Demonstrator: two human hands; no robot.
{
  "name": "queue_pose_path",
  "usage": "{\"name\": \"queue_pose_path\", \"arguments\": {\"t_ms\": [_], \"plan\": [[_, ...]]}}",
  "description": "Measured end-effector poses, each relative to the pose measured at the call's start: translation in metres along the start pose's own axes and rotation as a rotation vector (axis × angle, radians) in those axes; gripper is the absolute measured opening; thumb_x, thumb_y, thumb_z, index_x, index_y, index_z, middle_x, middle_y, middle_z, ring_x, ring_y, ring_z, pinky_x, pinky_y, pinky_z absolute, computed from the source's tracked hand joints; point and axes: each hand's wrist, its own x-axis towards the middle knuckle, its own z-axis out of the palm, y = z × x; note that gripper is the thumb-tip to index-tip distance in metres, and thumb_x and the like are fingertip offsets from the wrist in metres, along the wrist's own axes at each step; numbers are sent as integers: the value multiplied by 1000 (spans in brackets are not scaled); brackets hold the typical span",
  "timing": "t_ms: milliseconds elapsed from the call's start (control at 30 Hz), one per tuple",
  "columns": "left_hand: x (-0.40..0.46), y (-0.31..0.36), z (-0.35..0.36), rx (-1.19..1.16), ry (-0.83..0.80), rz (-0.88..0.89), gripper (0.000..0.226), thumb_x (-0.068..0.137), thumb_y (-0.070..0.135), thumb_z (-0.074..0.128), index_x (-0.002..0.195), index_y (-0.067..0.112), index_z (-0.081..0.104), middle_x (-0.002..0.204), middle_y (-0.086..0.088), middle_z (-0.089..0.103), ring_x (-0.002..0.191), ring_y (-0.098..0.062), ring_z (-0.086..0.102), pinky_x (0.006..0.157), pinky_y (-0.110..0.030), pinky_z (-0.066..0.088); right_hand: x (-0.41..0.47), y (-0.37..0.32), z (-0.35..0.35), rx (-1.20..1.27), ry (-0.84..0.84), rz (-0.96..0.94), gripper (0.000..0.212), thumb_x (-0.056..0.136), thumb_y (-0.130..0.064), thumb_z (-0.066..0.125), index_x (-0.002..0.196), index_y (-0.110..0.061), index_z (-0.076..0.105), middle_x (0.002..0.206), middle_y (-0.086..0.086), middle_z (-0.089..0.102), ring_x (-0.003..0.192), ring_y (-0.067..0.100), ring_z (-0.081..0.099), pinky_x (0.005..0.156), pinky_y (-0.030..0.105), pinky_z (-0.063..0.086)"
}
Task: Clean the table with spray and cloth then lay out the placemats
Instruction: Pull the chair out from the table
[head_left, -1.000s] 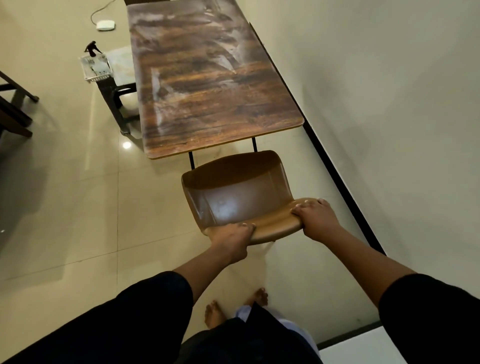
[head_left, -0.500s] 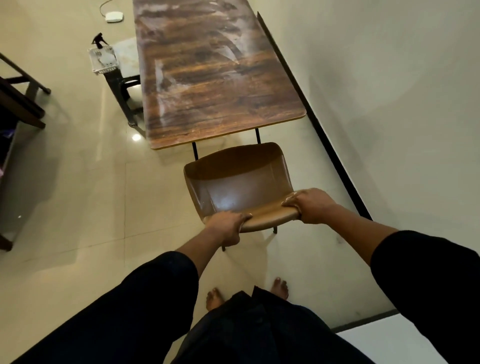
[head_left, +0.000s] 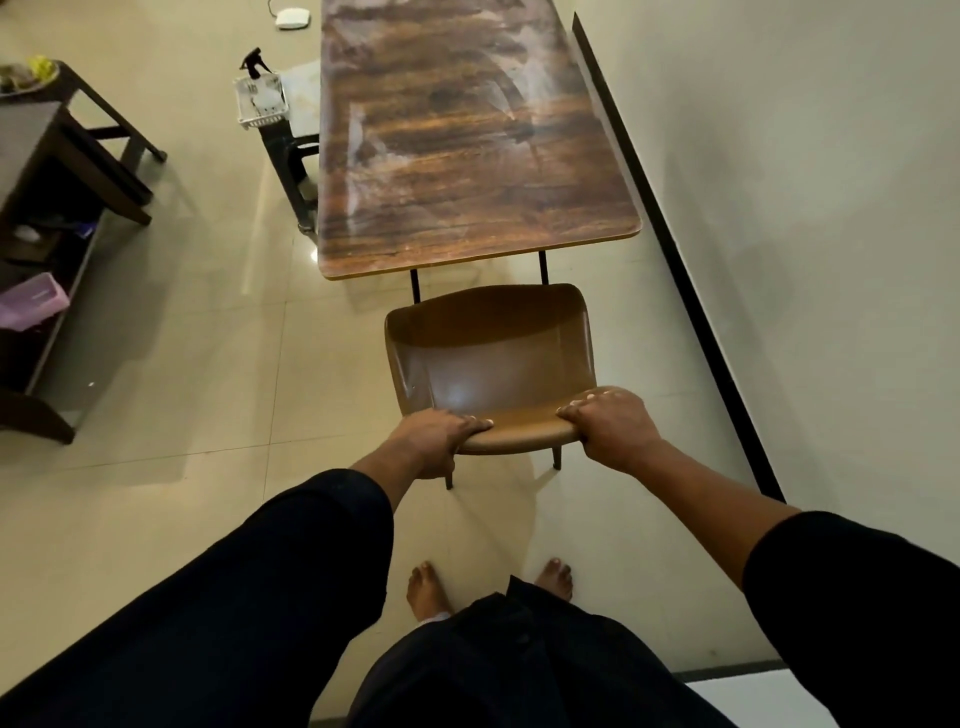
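Gripping the top edge of the brown chair (head_left: 488, 358) with both hands, left hand (head_left: 434, 434) and right hand (head_left: 610, 423) each curled round the backrest, chair sitting right at the near end of the bench (head_left: 467, 140). The wood bench top shows pale streaks. A spray bottle (head_left: 254, 65) stands in a white basket (head_left: 260, 104) on a stool just left of the bench.

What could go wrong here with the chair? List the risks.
1. Both hands, left hand and right hand, grip the back of the chair; pushed further in, it may knock the table edge.
2. The bare feet stand close behind the chair legs; pulled back, a leg could catch a toe.
3. The floor looks glossy, so the chair might slide suddenly.
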Motion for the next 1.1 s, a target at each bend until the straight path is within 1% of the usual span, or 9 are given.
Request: {"name": "queue_pose_path", "arguments": {"t_ms": [167,400,567,667,800,867,967,1033,1100], "plan": [[-4,-18,-7,6,25,27,82,98,3,65,169,37,40,164,2,57,144,-27,57,112,-42,51,11,-14,5,4,-7,20,38,80,-17,65,112,-37,69,91,-13,70,83,17,69,74,36,57],[-1,-23,-5,31,6,-1,85,100,8,66,170,42,35,158,1,61,133,-28,60,101,-39,52,15,-16,7,61,20,55,39,81,-17,67,112,-39,72,94,-13,74,86,15,70,75,34,57],[0,-18,-5,33,-41,-28,87,99,11,68,170,43,31,155,-1,61,130,-28,60,99,-39,54,15,-13,5,90,14,78,38,73,-23,73,108,-38,73,95,-13,75,88,14,69,80,33,55],[8,-11,-14,56,-54,-18,86,99,16,71,170,46,31,155,0,61,129,-28,62,99,-40,58,9,-9,8,137,22,155,39,72,-27,73,109,-39,72,98,-14,74,92,14,68,85,35,53],[4,-5,-12,53,-39,-17,70,104,24,68,165,41,38,149,0,64,127,-25,61,101,-41,57,10,-20,3,195,10,136,38,78,-31,72,115,-39,69,109,-14,72,105,15,65,99,39,46],[2,5,-14,14,-44,10,60,107,29,66,162,33,44,146,-1,65,127,-25,62,97,-34,53,4,-26,-1,300,29,96,38,84,-31,71,121,-37,68,117,-13,71,112,16,62,106,40,40],[10,34,-23,-109,-12,59,54,107,36,67,158,27,52,144,-3,67,125,-24,62,100,-35,51,-15,-17,-8,453,75,45,45,89,-32,74,133,-32,65,131,-9,67,125,16,57,114,41,33],[14,54,-32,-219,38,75,49,107,37,67,154,25,59,140,-2,70,121,-22,64,102,-39,56,-27,-3,-12,443,73,12,50,91,-35,73,140,-30,60,140,-8,61,133,17,52,117,40,32],[18,76,-37,-401,119,63,44,108,34,67,150,24,66,139,-2,74,121,-20,69,104,-42,60,-40,16,-12,430,84,11,50,94,-36,69,142,-29,57,146,-6,57,137,18,49,116,38,35]]}}
